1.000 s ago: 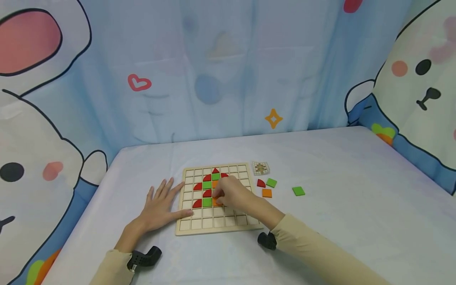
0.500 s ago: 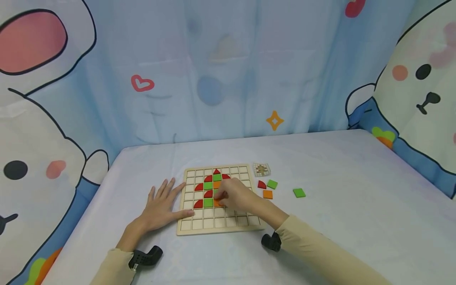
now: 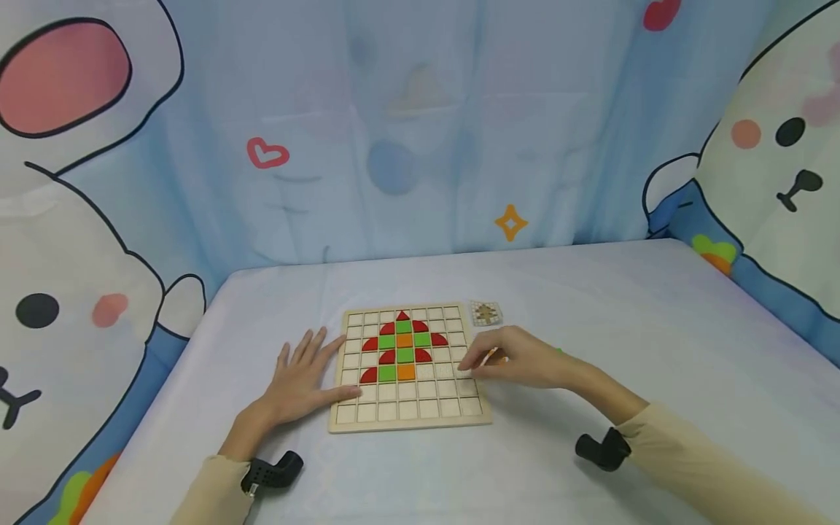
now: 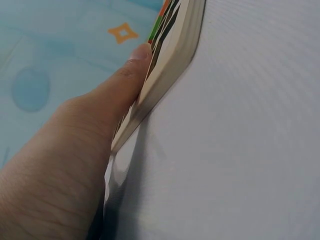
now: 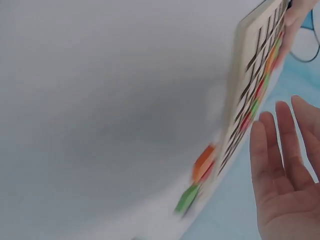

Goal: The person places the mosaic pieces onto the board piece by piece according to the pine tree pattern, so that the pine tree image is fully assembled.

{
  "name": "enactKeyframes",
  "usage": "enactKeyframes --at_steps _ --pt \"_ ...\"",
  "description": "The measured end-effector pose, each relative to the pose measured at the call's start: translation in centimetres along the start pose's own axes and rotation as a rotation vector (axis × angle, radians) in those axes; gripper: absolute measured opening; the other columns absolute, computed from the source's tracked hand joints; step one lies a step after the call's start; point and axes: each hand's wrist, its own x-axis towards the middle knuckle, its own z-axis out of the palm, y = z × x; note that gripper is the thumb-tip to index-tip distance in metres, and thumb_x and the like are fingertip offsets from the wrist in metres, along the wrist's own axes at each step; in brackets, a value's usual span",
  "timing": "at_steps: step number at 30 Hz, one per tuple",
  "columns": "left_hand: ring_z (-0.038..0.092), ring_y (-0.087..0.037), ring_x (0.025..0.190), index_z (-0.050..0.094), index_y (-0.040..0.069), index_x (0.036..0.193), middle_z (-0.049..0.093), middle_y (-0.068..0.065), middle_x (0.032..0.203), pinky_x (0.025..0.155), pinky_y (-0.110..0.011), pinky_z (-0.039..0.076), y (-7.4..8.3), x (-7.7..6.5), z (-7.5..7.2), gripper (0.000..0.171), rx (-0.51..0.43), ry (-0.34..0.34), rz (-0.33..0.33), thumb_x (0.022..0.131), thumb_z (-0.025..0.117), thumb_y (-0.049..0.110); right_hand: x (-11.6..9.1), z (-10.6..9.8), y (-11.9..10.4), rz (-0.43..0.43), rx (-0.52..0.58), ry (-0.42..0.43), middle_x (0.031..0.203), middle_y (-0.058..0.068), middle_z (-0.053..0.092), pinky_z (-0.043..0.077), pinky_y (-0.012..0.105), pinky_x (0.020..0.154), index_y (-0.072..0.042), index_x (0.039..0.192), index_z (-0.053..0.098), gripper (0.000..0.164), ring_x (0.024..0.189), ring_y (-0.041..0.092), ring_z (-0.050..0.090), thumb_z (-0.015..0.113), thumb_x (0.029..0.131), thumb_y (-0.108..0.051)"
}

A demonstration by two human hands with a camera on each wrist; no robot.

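Observation:
A wooden grid board (image 3: 410, 425) lies on the table, bearing a tree-like pattern of red, green and orange tiles. Its lowest tiled row has a red quarter-round (image 3: 369, 375), a green square (image 3: 387, 373) and an orange square (image 3: 406, 372). My left hand (image 3: 295, 385) rests with spread fingers at the board's left side, the thumb (image 4: 132, 62) on its edge. Over the board's right edge hovers my right hand (image 3: 525, 357), hiding most of the loose tiles. In the right wrist view its fingers (image 5: 287, 135) are loosely extended, with nothing between them.
A small pattern card (image 3: 485, 313) lies beyond the board's upper right corner. Loose pieces lie right of the board: an orange square (image 5: 203, 163), a green tile (image 5: 187, 198) and a sliver of red (image 5: 209, 171). A printed curtain (image 3: 420, 131) hangs behind the table.
My right hand has left the orange square in the lowest row and moved right, off the pattern and over the loose tiles. The left hand keeps its place on the board.

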Motion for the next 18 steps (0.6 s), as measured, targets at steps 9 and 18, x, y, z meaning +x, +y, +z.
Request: enactKeyframes --at_steps 9,18 --pt "0.006 -0.047 0.159 0.033 0.013 0.165 0.017 -0.024 0.172 0.121 -0.072 -0.001 0.2 0.0 -0.3 0.101 0.009 -0.009 -0.008 0.088 0.067 0.068 -5.4 -4.3 4.1 0.126 -0.171 0.174 0.110 0.001 0.072 0.059 0.040 0.092 -0.007 0.110 0.077 0.020 0.106 0.029 0.065 0.081 0.090 -0.005" --pt "0.004 -0.046 0.159 0.032 0.013 0.166 0.015 -0.024 0.172 0.121 -0.072 -0.004 0.3 0.0 -0.4 0.101 0.000 -0.026 -0.009 0.088 0.066 0.068 -7.0 -4.7 6.0 0.190 -0.248 0.200 0.106 0.006 0.072 0.061 0.041 0.086 -0.001 0.109 0.077 0.026 0.098 0.024 0.065 0.085 0.085 -0.002"
